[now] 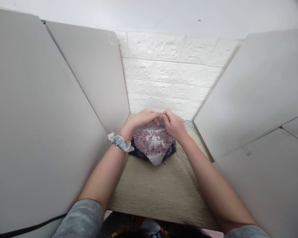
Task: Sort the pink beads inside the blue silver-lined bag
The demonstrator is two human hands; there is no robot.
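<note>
As LH (147, 117) meets RH (174, 125), beads (144, 142) below

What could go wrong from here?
Anything small pinched where the left hand and right hand meet could slip and be hard to find among the beads below.
The scrunchie on the left wrist appears close to the dark blue container; it might catch the edge and spill beads onto the table.
</note>
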